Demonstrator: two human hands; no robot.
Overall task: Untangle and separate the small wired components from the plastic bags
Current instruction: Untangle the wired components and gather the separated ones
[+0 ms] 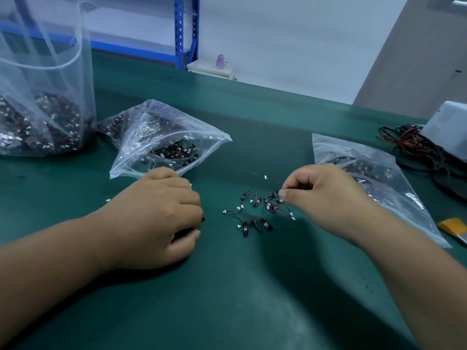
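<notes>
Nearest the camera, two bare forearms reach out over the dark green table point(227, 299). The left hand point(161, 213) rests knuckles-up on the table, its fingers curled tightly down over some dark pieces point(202, 219) of which only black edges show at the fingertips and thumb. The right hand point(326, 195) is raised a little. Its thumb and forefinger pinch one small black wired component point(274, 197) at the edge of a pile.

Between the hands lies that loose pile of small black wired components point(252, 218), with thin red-and-black leads and white plugs, spread on the table. A stray white plug point(265, 177) lies just beyond the pile. At the right edge is a yellow flat object point(452, 223), partly cut off.

Beyond the left hand, a crumpled clear plastic bag point(164, 137) lies with its mouth open, more components inside. Beyond the right hand, a flat clear plastic bag point(374, 173) also holds components. Farther left stands a tall clear plastic bag point(45, 97), upright, with its bottom full of them.

At the far right, a tangle of black and red cables point(414, 150) lies beside a white box-shaped device point(447, 127). Past the table edge are a blue metal rack point(185, 31) and a small pink object point(220, 61) on a white surface.
</notes>
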